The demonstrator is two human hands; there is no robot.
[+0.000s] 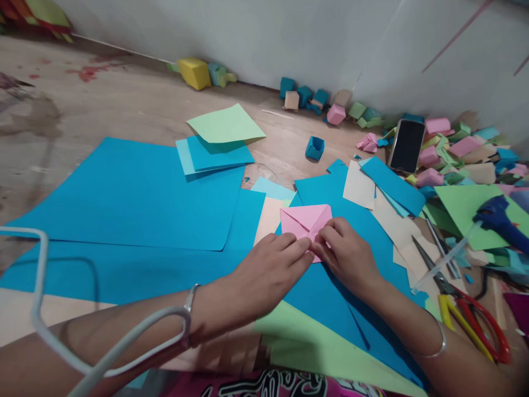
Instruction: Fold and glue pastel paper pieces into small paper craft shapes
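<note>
A pink square of paper point(300, 216), with corners folded in toward its middle, lies on blue sheets in front of me. My left hand point(273, 264) rests over its lower left part, fingers bent together and pressing at the fold. From the other side my right hand point(349, 251) pinches the paper's right edge between thumb and fingers. The fingertips of both hands nearly meet and hide the lower part of the pink paper. Beneath it spreads a blue sheet point(374, 242).
Large blue sheets point(136, 193) lie at left, with a light green square point(227, 124) behind. A small blue paper box point(314, 148) stands beyond my hands. At right are scissors point(467, 309), a glue gun point(502, 218), a phone point(407, 146) and many folded paper pieces. A white cable point(39, 275) crosses my left forearm.
</note>
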